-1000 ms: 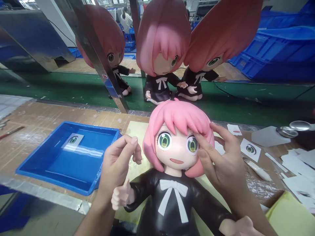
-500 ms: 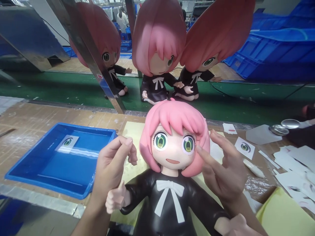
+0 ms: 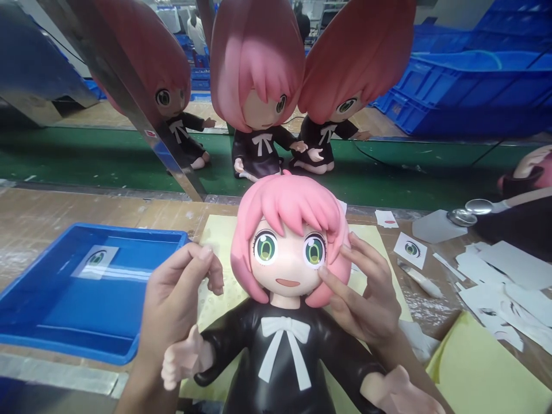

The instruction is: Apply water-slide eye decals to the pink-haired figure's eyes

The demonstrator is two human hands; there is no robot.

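A doll-like figure (image 3: pixel 284 276) with pink hair, green eyes and a black dress with a white bow lies face up before me, its head away from me. My right hand (image 3: pixel 368 290) is at the right side of its head, fingers apart. The index fingertip rests at the cheek just below the eye (image 3: pixel 314 251), and another finger lies by the hair. On the other side, my left hand (image 3: pixel 181 287) hovers beside the head with curled fingers and the thumb against them. Nothing shows in it. Yellow paper (image 3: pixel 219 236) lies under the figure.
At left, a blue tray (image 3: pixel 142 230) holds an eye decal (image 3: pixel 95 261). At right lie another eye decal (image 3: pixel 410 250), a white bottle (image 3: pixel 437 225), paper scraps (image 3: pixel 504 287) and a yellow sheet (image 3: pixel 487 368). Several similar figures (image 3: pixel 263 86) sit on a green belt (image 3: pixel 388 172) behind.
The view has shifted, so everything sits further left. My right index finger has come from beside the eye to the cheek just below it. My left hand keeps much the same pose.
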